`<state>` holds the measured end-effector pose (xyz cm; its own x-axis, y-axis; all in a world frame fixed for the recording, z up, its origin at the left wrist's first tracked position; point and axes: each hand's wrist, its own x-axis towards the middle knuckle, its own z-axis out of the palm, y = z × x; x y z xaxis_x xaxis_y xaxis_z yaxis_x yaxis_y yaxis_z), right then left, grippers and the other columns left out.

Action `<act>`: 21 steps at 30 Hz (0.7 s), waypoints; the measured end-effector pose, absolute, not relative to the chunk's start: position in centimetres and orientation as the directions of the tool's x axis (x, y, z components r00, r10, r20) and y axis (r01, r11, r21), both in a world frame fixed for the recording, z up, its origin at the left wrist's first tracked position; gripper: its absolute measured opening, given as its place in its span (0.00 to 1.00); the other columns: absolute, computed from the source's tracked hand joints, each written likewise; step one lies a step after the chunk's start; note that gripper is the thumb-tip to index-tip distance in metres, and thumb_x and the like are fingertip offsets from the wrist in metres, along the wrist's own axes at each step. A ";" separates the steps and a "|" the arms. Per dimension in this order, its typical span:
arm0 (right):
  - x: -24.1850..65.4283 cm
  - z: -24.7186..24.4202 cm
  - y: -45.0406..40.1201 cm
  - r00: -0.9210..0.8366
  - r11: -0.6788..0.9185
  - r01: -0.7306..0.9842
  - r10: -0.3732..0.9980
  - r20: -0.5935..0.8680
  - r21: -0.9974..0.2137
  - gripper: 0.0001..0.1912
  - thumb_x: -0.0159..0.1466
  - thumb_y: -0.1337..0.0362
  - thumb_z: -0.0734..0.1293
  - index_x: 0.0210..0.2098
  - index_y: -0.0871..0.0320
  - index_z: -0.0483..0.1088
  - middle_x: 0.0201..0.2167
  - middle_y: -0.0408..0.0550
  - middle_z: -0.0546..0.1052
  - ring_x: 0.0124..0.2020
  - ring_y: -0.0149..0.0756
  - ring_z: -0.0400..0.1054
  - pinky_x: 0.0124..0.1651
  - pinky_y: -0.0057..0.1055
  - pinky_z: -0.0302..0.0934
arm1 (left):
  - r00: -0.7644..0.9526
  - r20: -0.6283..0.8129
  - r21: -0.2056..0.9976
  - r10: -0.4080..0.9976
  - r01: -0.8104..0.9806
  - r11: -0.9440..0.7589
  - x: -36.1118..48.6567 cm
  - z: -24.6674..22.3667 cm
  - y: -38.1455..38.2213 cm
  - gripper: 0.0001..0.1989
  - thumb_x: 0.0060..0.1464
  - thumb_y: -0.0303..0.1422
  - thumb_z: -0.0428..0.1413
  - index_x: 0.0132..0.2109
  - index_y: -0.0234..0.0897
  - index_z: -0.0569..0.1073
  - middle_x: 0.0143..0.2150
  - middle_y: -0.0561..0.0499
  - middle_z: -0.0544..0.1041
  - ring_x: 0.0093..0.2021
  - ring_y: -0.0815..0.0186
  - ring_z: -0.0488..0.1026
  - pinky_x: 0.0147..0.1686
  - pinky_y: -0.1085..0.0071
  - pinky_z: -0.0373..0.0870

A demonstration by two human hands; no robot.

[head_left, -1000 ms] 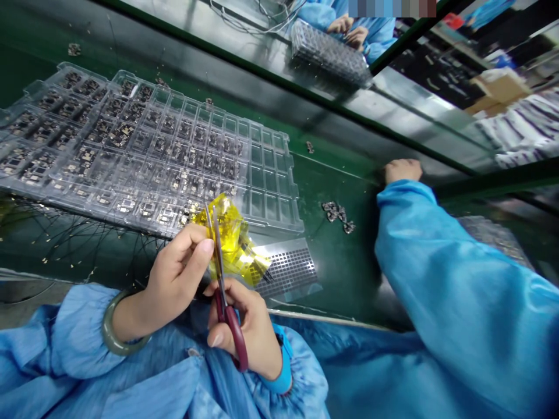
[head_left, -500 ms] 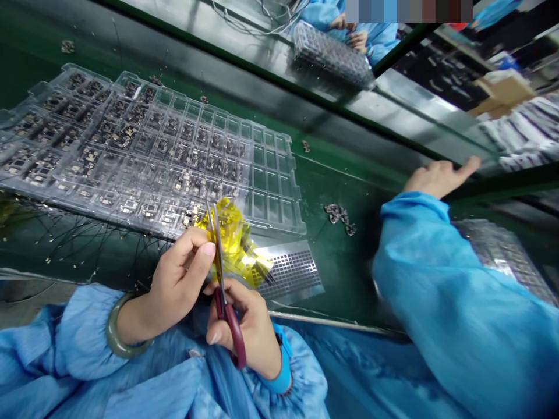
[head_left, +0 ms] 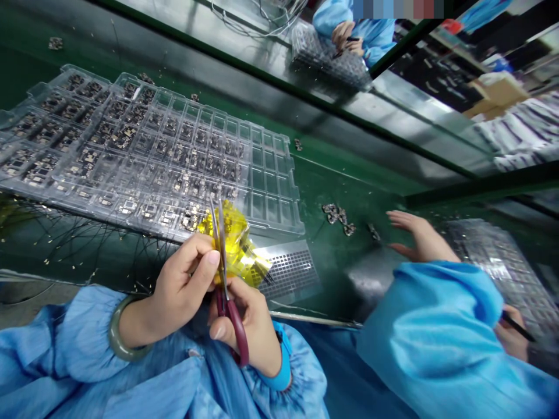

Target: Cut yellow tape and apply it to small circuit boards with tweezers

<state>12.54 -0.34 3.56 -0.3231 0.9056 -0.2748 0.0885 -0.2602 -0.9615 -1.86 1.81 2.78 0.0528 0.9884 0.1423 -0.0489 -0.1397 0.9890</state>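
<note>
The green surface [head_left: 332, 186] runs from left to right across the near side. Large clear compartment trays [head_left: 279, 222] overlap on its left half. Small circuit boards [head_left: 124, 137] sit in their left and middle compartments, one board to many of the cells, though glare blurs the count. At the right, another clear tray [head_left: 484, 244] lies beside a co-worker's blue sleeve [head_left: 441, 320]; its contents are too blurred to tell. At the far side, a further person works over a clear stack [head_left: 305, 46].

The patterned sheet [head_left: 290, 267] lies flat, just right of the yellow film [head_left: 236, 233], which is bunched in front of the near edge of the trays. The left hand [head_left: 179, 285] has thumb and forefinger together, seemingly pinching the film's left edge beside the blades. The right hand [head_left: 253, 317] is closed around the dark red handles of the scissors [head_left: 236, 326], whose blades point to the far side, tips slightly apart against the film.

The step in hand looks like a cut through the film. Closing the blades would call for a steady pinch and fingertips clear of the edge. Loose small parts [head_left: 338, 216] lie right of the trays.
</note>
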 end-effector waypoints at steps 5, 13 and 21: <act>12.1 4.0 -0.1 -0.327 -0.248 0.074 0.909 -0.258 -0.966 0.36 0.44 0.30 0.71 0.28 0.58 0.68 0.18 0.40 0.67 0.19 0.29 0.58 0.22 0.27 0.52 | 0.059 0.175 0.984 0.983 -0.050 -0.173 -1.8 2.9 1.8 0.11 0.67 0.33 0.47 0.34 0.40 0.64 0.29 0.55 0.65 0.27 0.71 0.64 0.29 0.75 0.65; 12.2 3.5 -0.1 -0.298 -0.268 0.079 0.913 -0.279 -0.960 0.36 0.41 0.32 0.74 0.26 0.59 0.68 0.16 0.39 0.67 0.18 0.27 0.55 0.21 0.26 0.50 | 0.050 0.138 0.989 0.989 -0.058 -0.135 -1.9 3.0 1.7 0.11 0.67 0.34 0.48 0.33 0.39 0.64 0.26 0.57 0.62 0.23 0.72 0.61 0.24 0.76 0.62; 12.2 3.6 0.1 -0.344 -0.228 0.074 0.908 -0.239 -0.971 0.37 0.44 0.29 0.70 0.31 0.59 0.70 0.18 0.40 0.69 0.18 0.30 0.58 0.21 0.27 0.52 | 0.048 0.137 0.987 0.989 -0.087 -0.132 -1.7 2.8 1.7 0.11 0.66 0.34 0.49 0.33 0.39 0.66 0.28 0.56 0.65 0.25 0.72 0.63 0.25 0.76 0.63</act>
